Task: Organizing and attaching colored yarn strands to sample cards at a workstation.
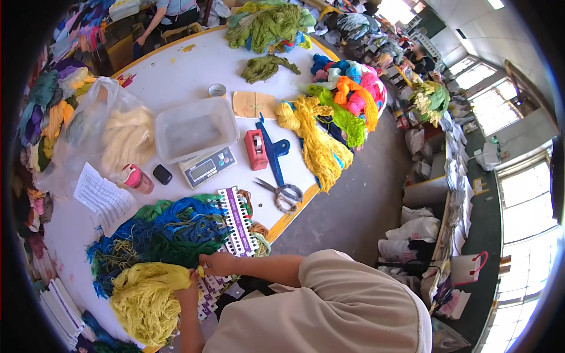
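Note:
A bundle of yellow-green yarn [147,300] lies at the table's near edge. My left hand [188,283] is closed on the narrow gathered end of that bundle. Close beside it, my right hand [216,263] pinches a small yellow loop of the same yarn. White cards with punched holes and a purple band [238,220] lie by my right forearm, and another such card [210,294] shows below my hands. Blue and green threads [170,232] spread leftward from the cards. My fingers partly hide the gripped end.
Beyond the threads stand a digital scale [207,169] with a clear plastic tub [196,129], a red tape dispenser [256,150] and scissors [279,193]. A pink bottle [138,178] and a written sheet [106,198] lie left. Colourful yarn [353,97] heaps the far right edge; a person's arm [154,22] shows behind.

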`<control>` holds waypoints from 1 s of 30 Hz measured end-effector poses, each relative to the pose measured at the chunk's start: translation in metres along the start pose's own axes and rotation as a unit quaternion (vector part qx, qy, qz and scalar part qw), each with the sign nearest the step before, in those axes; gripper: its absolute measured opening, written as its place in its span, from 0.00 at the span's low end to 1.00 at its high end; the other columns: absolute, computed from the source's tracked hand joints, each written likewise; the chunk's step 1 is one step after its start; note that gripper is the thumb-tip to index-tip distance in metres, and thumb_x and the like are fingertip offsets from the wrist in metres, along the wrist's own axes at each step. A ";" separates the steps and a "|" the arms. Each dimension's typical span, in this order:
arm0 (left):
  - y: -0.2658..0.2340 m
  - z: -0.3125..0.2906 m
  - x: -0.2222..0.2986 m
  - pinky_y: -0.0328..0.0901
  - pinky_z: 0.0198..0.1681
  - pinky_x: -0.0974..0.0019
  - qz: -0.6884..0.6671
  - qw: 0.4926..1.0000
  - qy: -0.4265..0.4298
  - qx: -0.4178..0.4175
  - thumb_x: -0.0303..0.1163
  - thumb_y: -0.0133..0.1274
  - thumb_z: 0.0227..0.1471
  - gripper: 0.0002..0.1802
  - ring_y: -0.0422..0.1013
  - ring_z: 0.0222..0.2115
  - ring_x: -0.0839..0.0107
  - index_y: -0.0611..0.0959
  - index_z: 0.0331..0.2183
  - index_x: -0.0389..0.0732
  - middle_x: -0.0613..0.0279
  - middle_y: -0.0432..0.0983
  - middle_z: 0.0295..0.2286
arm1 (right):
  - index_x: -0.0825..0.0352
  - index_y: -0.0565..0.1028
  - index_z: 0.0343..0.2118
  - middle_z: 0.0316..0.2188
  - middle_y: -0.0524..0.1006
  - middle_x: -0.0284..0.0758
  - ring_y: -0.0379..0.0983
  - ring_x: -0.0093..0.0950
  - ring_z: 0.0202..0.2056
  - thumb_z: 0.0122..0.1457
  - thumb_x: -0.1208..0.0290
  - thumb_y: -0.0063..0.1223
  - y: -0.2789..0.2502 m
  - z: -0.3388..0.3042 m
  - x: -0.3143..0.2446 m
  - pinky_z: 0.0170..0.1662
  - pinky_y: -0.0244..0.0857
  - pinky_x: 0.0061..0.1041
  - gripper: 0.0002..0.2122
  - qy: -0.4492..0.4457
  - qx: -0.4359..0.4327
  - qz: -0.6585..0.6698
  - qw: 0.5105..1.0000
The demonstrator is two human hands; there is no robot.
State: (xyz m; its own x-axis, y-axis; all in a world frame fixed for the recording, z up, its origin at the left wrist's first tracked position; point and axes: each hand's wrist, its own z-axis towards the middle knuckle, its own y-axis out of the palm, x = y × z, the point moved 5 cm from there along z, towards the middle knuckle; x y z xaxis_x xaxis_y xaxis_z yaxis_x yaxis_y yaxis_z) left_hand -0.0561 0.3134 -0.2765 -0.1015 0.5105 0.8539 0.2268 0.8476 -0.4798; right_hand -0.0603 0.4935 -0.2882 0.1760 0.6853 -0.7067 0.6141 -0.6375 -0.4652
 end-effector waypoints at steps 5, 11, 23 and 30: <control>0.024 0.010 -0.032 0.63 0.48 0.47 0.353 0.917 -0.058 -0.175 0.44 0.49 0.55 0.19 0.71 0.43 0.46 0.81 0.41 0.41 0.46 0.77 0.38 | 0.61 0.66 0.47 0.33 0.77 0.50 0.76 0.49 0.35 0.58 0.54 0.47 0.021 0.012 0.009 0.39 0.67 0.48 0.19 -0.036 0.008 0.008 0.999; 0.021 0.032 -0.062 0.65 0.49 0.55 0.335 0.879 -0.106 -0.323 0.41 0.57 0.48 0.21 0.72 0.45 0.50 0.79 0.43 0.41 0.47 0.76 0.42 | 0.54 0.74 0.39 0.26 0.78 0.42 0.76 0.45 0.30 0.59 0.64 0.48 0.016 0.021 0.022 0.33 0.68 0.45 0.07 -0.066 0.079 0.002 0.995; -0.043 0.002 -0.026 0.70 0.32 0.68 -0.010 0.977 -0.179 -0.118 0.29 0.63 0.47 0.17 0.74 0.28 0.73 0.77 0.38 0.33 0.60 0.76 0.31 | 0.56 0.72 0.35 0.24 0.78 0.38 0.75 0.44 0.29 0.60 0.66 0.47 0.008 0.014 0.013 0.30 0.67 0.43 0.03 -0.079 0.099 -0.040 0.991; 0.000 0.012 0.005 0.62 0.21 0.69 -0.056 0.950 -0.248 -0.181 0.35 0.69 0.42 0.16 0.68 0.15 0.77 0.79 0.29 0.37 0.65 0.74 0.21 | 0.59 0.72 0.36 0.27 0.78 0.39 0.75 0.43 0.32 0.59 0.67 0.47 -0.004 0.003 0.011 0.32 0.68 0.41 0.05 -0.081 0.099 0.034 0.991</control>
State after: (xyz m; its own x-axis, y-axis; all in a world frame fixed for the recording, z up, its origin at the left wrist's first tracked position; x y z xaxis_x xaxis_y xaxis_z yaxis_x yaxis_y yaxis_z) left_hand -0.0684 0.3176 -0.2747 -0.5676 0.5027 0.6520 0.4980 0.8403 -0.2143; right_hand -0.0629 0.5030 -0.2956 0.0757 0.5835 -0.8086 0.4402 -0.7472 -0.4980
